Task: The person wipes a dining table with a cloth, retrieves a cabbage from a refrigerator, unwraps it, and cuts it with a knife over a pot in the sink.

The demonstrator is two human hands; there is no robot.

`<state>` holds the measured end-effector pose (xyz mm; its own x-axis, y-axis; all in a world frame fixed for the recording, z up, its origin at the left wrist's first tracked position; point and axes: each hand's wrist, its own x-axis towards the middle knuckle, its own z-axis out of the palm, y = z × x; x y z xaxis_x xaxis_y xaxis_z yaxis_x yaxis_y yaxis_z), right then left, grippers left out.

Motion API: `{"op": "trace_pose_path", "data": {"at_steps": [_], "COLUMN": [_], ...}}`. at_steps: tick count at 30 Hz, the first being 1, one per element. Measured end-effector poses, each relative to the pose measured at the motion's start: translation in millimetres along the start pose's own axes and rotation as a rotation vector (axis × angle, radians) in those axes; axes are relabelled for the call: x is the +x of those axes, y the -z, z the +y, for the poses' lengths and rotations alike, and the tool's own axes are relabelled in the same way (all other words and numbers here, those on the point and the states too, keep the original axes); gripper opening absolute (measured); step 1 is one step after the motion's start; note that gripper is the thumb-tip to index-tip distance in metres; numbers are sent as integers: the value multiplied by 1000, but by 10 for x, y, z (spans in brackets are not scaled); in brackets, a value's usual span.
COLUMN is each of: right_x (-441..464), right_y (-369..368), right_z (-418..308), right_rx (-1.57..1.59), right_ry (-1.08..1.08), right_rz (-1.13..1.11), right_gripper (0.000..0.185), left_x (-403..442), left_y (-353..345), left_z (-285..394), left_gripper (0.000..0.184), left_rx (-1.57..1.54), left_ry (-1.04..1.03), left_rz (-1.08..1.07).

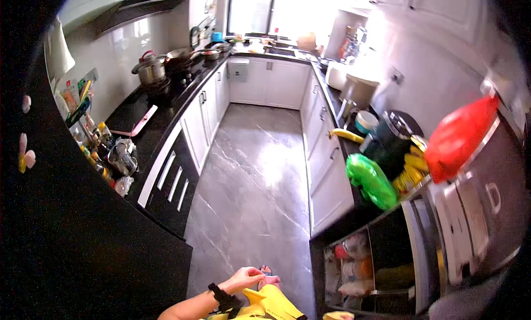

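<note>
My left hand (246, 278) is in front of my body at the bottom of the view, over the grey floor. Its fingers are drawn together in a pinch, and anything between them is too small to make out. A black scrunchie (224, 299) circles the wrist. Just beneath the hand is yellow clothing (271, 304) with dark print. Past the fingertips, part of a sandalled foot (267, 273) shows. To the lower right stands an open fridge compartment (406, 234) with blurred food packages (354, 264) inside. My right hand is not visible.
Black counters line both sides. On the left are a pot (150, 71), a pink-edged board (144, 122) and bottles (99, 154). At right sit a banana (347, 135), a green bag (371, 181), a black appliance (391, 140) and a red bag (462, 140). Grey floor (249, 192) runs between.
</note>
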<state>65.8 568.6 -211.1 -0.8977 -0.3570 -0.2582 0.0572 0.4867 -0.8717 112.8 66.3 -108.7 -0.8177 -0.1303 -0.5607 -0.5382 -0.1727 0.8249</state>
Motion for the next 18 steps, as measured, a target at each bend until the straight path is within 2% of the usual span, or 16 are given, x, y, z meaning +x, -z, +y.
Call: {"op": "trace_pose_path", "data": {"at_steps": [1, 3, 5, 6, 7, 8, 11, 12, 13, 15, 16, 18], "right_x": [654, 1824, 2774, 3275, 3558, 3724, 4334, 4486, 4611, 4836, 4960, 5209], "right_y": [-21, -438, -924, -1228, -1417, -1637, -2546, -2837, -3126, -3732, -4024, -4521], "right_z": [-1028, -1248, -2073, -2115, -2717, -3417, -4276, -4524, -4712, -5011, -5144, -5395], "right_rx": [624, 719, 488, 442, 451, 412, 442, 434, 424, 287, 220, 287], "right_ry": [-498, -463, -128, -81, -43, -109, -94, -118, -146, -52, 3, -114], "right_rz": [-155, 2, -168, -164, -385, -529, -836, -955, -1071, -1104, -1117, -993], "right_gripper": [25, 31, 33, 32, 32, 38, 39, 39, 40, 41, 42, 42], "left_x": [32, 223, 641, 769, 889, 1005, 1357, 1345, 1532, 1984, 1963, 2139], "left_y": [89, 318, 585, 698, 843, 992, 1465, 1694, 1953, 2557, 2815, 3559], "left_z": [264, 710, 821, 964, 1145, 1303, 1657, 1843, 1746, 1459, 1612, 1584], "left_gripper": [35, 43, 47, 48, 49, 50, 54, 49, 45, 38, 26, 22], "left_rx": [-10, -57, -45, -127, -210, -288, -648, -759, -744, -699, -736, -811], "left_ry": [-15, 8, -90, -83, -76, -70, 23, -41, -162, -403, -420, -534], "left_rz": [25, 16, 78, 108, 131, 153, 350, 319, 376, 482, 607, 746]}}
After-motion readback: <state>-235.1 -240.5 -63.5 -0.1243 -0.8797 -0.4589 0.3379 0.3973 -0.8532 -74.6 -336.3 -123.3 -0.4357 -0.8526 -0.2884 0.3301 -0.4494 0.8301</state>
